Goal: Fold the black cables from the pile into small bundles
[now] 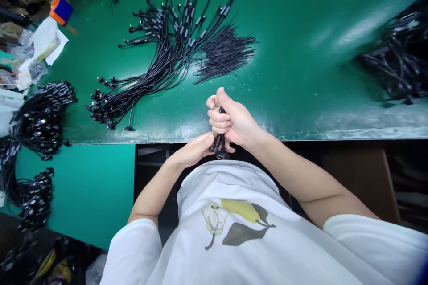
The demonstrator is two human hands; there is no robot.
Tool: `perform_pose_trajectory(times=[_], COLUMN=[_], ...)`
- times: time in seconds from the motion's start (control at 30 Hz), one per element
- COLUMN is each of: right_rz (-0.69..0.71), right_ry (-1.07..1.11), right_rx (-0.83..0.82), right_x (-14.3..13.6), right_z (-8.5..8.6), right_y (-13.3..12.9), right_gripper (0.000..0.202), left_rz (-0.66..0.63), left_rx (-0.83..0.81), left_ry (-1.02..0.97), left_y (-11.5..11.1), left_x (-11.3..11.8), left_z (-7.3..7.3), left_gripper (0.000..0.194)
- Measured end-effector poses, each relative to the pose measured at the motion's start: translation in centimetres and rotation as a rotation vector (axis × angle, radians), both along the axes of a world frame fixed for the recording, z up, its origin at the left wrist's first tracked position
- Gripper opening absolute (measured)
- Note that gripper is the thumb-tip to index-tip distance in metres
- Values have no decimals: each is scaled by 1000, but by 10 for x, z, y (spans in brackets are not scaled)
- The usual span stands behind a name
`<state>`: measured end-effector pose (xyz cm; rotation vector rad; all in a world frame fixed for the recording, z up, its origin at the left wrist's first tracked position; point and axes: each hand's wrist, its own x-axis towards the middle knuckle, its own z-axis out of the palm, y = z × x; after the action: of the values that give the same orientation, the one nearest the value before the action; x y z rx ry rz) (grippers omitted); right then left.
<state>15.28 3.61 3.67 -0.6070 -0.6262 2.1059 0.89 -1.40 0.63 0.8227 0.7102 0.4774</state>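
Note:
A small folded black cable [220, 146] with a metal plug end sits between my hands at the table's front edge. My right hand [236, 120] is closed around its upper part, with the thumb pointing up. From the left, my left hand [197, 149] grips the lower part near the plug; some of its fingertips are hidden behind the cable. Just beyond lies a heap of short black ties [224, 53] on the green table [294, 62]. Left of the ties spreads a bunch of long black cables [157, 64] with plugs at both ends.
Coiled black cables [43, 116] lie at the left, and more bundles [401, 53] at the far right. An orange and blue object [61, 10] and white papers [50, 40] are at the back left. A lower green surface [93, 187] extends below the table's edge.

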Motion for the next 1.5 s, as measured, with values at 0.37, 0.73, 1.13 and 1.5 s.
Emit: perform_pose_trajectory(times=[0.37, 0.73, 1.13, 1.5], right_rz=[172, 211, 129, 15], right_ry=[28, 121, 129, -147], right_rx=[-14, -77, -54, 50], right_x=[0, 11, 14, 25], right_z=[-2, -10, -6, 2], right_y=[-2, 8, 11, -9], right_gripper=[53, 51, 51, 54], left_rz=[176, 277, 532, 244], left_rx=[-420, -374, -141, -275], left_ry=[-339, -235, -195, -148], left_y=[-24, -27, -41, -27], left_x=[22, 30, 55, 37], left_z=[-17, 5, 9, 2], left_gripper=[52, 49, 39, 46])
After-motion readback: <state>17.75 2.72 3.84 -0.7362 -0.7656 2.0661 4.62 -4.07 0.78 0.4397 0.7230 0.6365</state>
